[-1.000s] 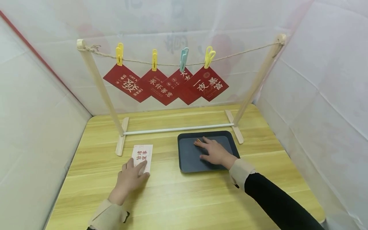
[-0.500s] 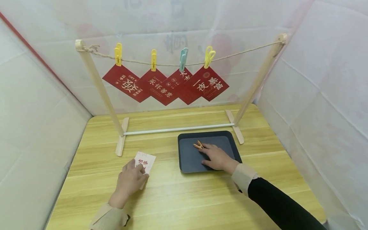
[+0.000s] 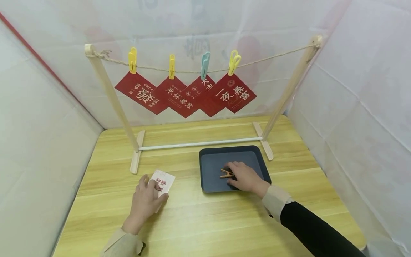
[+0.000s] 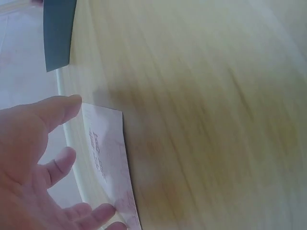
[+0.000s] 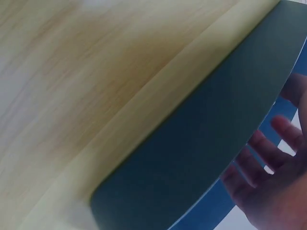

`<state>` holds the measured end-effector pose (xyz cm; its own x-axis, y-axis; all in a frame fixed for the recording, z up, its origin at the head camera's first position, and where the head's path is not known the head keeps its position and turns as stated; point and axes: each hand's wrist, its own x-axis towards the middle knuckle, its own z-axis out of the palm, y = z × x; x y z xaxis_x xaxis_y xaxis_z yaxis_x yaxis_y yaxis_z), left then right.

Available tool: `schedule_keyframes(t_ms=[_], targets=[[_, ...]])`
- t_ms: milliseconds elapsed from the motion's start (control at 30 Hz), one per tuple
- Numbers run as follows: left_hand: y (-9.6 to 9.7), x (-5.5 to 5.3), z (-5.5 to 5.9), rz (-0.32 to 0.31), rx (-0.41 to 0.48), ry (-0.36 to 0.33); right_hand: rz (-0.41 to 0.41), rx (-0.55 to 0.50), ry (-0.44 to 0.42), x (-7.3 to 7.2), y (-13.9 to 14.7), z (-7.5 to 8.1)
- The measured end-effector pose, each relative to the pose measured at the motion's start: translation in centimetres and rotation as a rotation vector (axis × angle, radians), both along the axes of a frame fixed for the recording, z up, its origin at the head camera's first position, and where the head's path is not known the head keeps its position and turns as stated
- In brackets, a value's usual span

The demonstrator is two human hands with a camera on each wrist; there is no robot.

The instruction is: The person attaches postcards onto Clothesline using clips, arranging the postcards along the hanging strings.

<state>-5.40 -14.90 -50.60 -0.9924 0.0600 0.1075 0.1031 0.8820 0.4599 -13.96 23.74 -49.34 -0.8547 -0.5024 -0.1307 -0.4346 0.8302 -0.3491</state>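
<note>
My left hand lies over a small white card with red characters, at the left of the table. Its fingers are spread; in the left wrist view the fingertips touch the card and the thumb is at one corner. My right hand reaches into a dark grey tray. An orange clothespin lies under its fingers, one forked end showing and the other end hidden by the hand. In the right wrist view the tray wall hides the fingertips and the clothespin.
Behind the tray stands a wooden rack with a twine line. Several red cards hang there from yellow clothespins and a blue one. A white rod joins the rack's feet. Fabric walls enclose the table.
The white card has turned clockwise and slid slightly nearer under my left hand. The clothespin has turned and shifted right and nearer within the tray, together with my right hand.
</note>
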Motion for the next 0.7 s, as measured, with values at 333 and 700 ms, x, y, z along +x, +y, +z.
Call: schedule_keyframes(t_ms=[333, 700], targets=[[0.2, -0.5, -0.1, 0.043, 0.044, -0.075, -0.017, 0.122, 0.019, -0.4, -1.3, -0.3], [-0.2, -0.8, -0.1, 0.097, 0.142, -0.247, 0.017, 0.126, 0.057, -0.2, -1.6, -0.6]])
